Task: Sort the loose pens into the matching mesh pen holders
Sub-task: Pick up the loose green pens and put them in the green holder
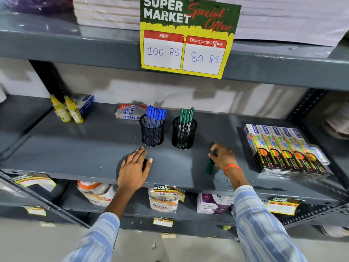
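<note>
Two black mesh holders upright mid-shelf, blue-cap pens (156, 115) in L holder (152, 133), green pens (186, 115) in R holder (184, 134), one loose green pen (210, 166) at R holder's 5 o'clock, gripped, tilted

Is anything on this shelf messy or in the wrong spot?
Just one green pen is out of its cup: the right hand grips it, still outside the holder of green pens. Both holders stand upright and hold matching colours.

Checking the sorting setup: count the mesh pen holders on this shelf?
2: the left holder with blue pens, the right holder with green pens, side by side mid-shelf. None seem hidden.
</note>
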Demonstrator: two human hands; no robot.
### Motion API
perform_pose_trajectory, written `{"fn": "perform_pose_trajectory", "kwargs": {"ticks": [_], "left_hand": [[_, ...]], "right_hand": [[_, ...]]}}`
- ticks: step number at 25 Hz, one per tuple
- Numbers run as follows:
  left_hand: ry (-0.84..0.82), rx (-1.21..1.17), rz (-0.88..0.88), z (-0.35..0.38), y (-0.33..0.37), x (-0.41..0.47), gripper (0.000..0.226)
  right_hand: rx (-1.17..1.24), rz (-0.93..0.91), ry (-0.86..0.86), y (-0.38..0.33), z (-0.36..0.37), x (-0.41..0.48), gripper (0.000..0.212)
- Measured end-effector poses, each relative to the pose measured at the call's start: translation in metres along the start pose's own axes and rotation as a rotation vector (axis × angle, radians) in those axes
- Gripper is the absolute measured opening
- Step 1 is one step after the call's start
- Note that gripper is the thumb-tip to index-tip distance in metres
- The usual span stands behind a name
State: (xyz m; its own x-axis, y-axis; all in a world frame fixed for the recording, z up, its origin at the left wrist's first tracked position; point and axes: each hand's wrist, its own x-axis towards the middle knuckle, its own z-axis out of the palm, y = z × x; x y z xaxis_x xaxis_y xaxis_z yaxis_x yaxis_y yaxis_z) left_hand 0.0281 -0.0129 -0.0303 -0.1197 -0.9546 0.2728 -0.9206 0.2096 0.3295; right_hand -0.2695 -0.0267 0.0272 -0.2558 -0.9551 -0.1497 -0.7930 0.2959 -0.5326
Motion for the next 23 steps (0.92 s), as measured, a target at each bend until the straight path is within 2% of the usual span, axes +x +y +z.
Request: {"fn": "perform_pose_trajectory", "kwargs": {"ticks": [1, 3, 8, 12, 14, 16, 19, 21, 23], "left_hand": [[-0.002, -0.001, -0.001, 0.0, 0.0, 0.0, 0.061], [-0.007, -0.003, -0.007, -0.001, 0.0, 0.0, 0.062], [-0.011, -0.01, -0.008, -0.001, -0.001, -0.001, 0.064], [-0.007, -0.01, -0.008, -0.002, 0.001, -0.001, 0.064], [-0.008, -0.007, -0.009, -0.002, 0.001, -0.001, 0.065], [-0.007, -0.005, -0.01, -0.002, 0.001, -0.001, 0.066], [-0.004, -0.003, -0.01, -0.002, 0.001, 0.0, 0.063], [-0.003, 0.006, -0.008, -0.001, 0.0, 0.0, 0.062], [-0.009, 0.011, -0.012, -0.001, 0.0, 0.0, 0.062]], "right_hand": [[0.034, -0.027, -0.027, 0.0, 0.003, 0.001, 0.004], [0.046, -0.081, -0.072, -0.002, 0.007, 0.001, 0.017], [-0.103, -0.311, -0.129, -0.007, 0.012, -0.003, 0.026], [-0.132, -0.482, -0.17, -0.015, 0.014, -0.005, 0.023], [-0.064, -0.537, -0.155, -0.023, 0.013, -0.01, 0.02], [0.081, -0.571, -0.048, -0.037, 0.008, -0.016, 0.017], [0.255, -0.593, 0.276, -0.064, -0.005, -0.022, 0.012], [0.384, -0.504, 0.472, -0.082, -0.02, -0.02, 0.01], [0.509, -0.352, 0.539, -0.095, -0.033, -0.014, 0.009]]}}
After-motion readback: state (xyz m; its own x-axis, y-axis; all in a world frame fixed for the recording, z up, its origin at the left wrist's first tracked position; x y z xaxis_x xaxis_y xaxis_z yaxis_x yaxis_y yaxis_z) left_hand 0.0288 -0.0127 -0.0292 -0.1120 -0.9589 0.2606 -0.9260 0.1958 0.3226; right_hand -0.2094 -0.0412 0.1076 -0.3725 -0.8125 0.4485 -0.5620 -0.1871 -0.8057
